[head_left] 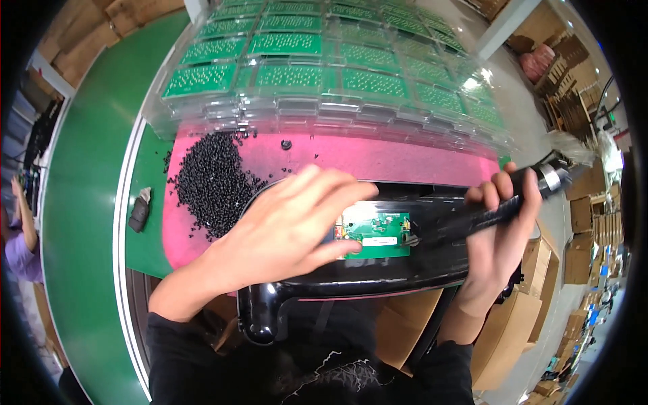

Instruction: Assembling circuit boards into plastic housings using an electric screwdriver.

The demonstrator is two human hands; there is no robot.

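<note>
A glossy black plastic housing [364,273] lies in front of me, its curved end pointing toward me on the left. A green circuit board [388,229] with a white label sits inside it. Over the board's left side my left hand [290,223] is spread, thumb at the board's edge and fingers apart. My right hand [503,229] is wrapped around a black powered screwdriver [550,177], tilted with its tip toward the board's right edge. Motion blurs the driver's front, so I cannot tell whether the tip touches anything.
A pile of small black screws [212,179] lies on the pink mat [391,158]. Beyond it, stacked clear trays [297,108] hold several green boards. A small dark wrapped item [140,212] rests at the left. Cardboard boxes [513,331] stand below right; another person's arm [25,219] shows far left.
</note>
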